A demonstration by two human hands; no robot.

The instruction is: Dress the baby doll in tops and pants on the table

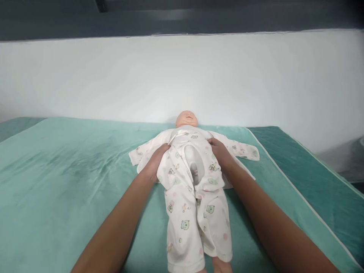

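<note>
A baby doll (pixel 187 119) lies on its back, its head toward the wall and its feet toward me. It wears white printed baby pants (pixel 184 223) with an open crotch, through which its pale lower body shows. Under it a matching baby shirt (pixel 247 151) is spread, sleeves out to both sides. My left hand (pixel 159 159) grips the pants at the left of the waist, thumb on top. At the right of the waist, my right hand (pixel 220 151) pinches the pants the same way. The other fingers of both hands are mostly hidden.
A green sheet (pixel 71 170) with some creases covers the bed. A darker green strip with a pale edge line (pixel 301 159) runs down the right side. Behind the bed rises a white wall (pixel 127 76), with a dark beam (pixel 176 17) across the top.
</note>
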